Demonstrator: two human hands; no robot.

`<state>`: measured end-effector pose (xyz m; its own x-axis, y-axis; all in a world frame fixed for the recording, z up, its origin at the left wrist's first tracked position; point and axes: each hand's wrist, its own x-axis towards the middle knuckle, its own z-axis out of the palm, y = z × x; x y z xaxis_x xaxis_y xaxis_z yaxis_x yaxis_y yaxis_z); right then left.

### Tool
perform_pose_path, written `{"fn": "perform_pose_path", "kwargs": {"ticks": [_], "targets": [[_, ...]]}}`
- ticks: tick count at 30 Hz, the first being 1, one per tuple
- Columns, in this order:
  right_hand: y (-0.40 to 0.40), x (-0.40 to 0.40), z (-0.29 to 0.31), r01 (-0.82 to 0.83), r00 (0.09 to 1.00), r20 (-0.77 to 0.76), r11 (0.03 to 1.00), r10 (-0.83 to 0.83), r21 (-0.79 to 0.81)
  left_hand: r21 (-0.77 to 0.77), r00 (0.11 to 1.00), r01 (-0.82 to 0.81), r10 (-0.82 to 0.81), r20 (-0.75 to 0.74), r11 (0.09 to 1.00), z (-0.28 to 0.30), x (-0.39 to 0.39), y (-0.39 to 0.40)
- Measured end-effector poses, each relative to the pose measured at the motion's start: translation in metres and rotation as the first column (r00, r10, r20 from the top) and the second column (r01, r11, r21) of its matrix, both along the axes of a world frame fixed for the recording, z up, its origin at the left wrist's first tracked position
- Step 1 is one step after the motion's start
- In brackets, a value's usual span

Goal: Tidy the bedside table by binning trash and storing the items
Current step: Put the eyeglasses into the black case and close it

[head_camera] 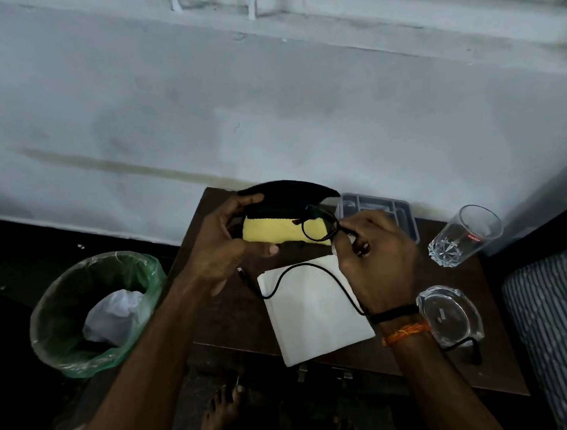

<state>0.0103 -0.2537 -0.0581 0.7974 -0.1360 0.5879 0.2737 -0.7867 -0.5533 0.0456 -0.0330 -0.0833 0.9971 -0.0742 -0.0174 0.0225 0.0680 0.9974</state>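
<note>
Spectacles [317,225] hung above the table's [228,308] far edge, pinched in the right hand [375,258], their lens over a yellow cloth [273,231] inside the open black case [287,194], which the left hand [227,250] held in its grip. Below lay a white napkin [314,311] crossed by a black cable [300,271]. A lined bin [95,313] stood off the left edge.

Black glasses [319,225] at open case [285,211]
</note>
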Motion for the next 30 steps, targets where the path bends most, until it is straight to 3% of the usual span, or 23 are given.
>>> {"fn": "perform_pose_path", "kwargs": {"ticks": [6,11,17,30], "targets": [[0.006,0.001,-0.001,-0.048,0.999,-0.028,0.988,0.045,-0.143,0.011,0.985,0.172,-0.173,0.025,0.985,0.005,-0.008,-0.022],[0.008,-0.002,-0.002,-0.092,0.991,-0.115,0.957,0.062,-0.274,0.013,0.977,0.210,-0.210,0.030,0.978,0.008,-0.010,-0.028],[0.010,-0.003,0.000,-0.107,0.984,-0.169,0.951,0.059,-0.290,0.023,0.975,0.217,-0.218,0.032,0.976,0.009,-0.011,-0.028],[0.008,-0.003,0.000,-0.099,0.991,-0.116,0.953,0.069,-0.286,-0.033,0.977,0.213,-0.212,0.027,0.977,0.008,-0.011,-0.030]]}}
